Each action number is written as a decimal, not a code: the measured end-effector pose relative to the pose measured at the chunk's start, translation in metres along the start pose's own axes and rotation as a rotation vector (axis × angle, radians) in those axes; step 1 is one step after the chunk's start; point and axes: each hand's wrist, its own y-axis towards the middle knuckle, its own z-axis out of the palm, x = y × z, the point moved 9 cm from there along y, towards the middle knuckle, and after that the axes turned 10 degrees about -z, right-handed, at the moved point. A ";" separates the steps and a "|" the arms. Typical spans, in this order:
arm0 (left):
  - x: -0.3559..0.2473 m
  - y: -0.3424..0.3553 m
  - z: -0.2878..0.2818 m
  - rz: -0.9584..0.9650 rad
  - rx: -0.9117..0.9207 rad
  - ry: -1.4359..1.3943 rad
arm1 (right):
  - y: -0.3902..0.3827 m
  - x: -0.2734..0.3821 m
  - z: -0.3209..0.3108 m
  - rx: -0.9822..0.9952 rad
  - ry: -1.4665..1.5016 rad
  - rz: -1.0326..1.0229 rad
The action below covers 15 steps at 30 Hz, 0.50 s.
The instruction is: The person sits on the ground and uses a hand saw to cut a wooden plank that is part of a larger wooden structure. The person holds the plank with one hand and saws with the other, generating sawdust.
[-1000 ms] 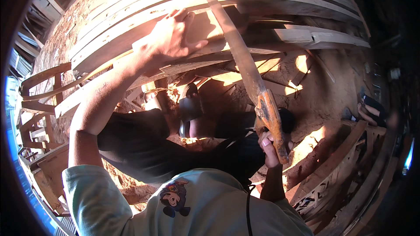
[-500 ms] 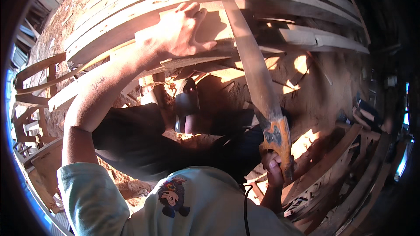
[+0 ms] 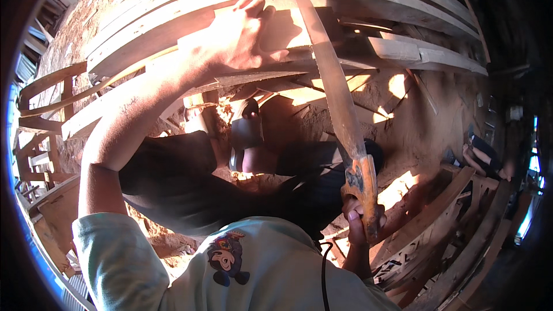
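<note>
My right hand [image 3: 358,219] grips the worn wooden handle of a hand saw [image 3: 337,98]. Its long rusty blade runs up and away across a stack of long wooden planks [image 3: 322,0]. My left hand [image 3: 233,37] lies flat on a plank, fingers spread, just left of the blade. My legs in dark trousers and a foot in a dark sandal [image 3: 247,132] show below the planks.
Sawdust-covered reddish ground [image 3: 415,121] lies under the planks. Wooden frames [image 3: 40,86] stand at the left. More curved boards [image 3: 455,219] lie at the lower right. Another person's legs [image 3: 481,155] rest at the far right.
The saw has slid down toward me, its handle now lower. My left hand has kept its place on the plank while the view shifted slightly.
</note>
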 end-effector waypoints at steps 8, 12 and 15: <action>0.007 -0.001 -0.020 -0.085 -0.089 0.117 | -0.017 -0.030 0.032 0.234 -0.531 -0.060; 0.011 -0.001 -0.014 -0.072 -0.053 0.084 | -0.008 -0.012 -0.006 -0.128 0.387 0.384; 0.011 0.001 -0.005 -0.033 -0.007 0.085 | -0.003 -0.003 -0.005 -0.092 0.318 0.493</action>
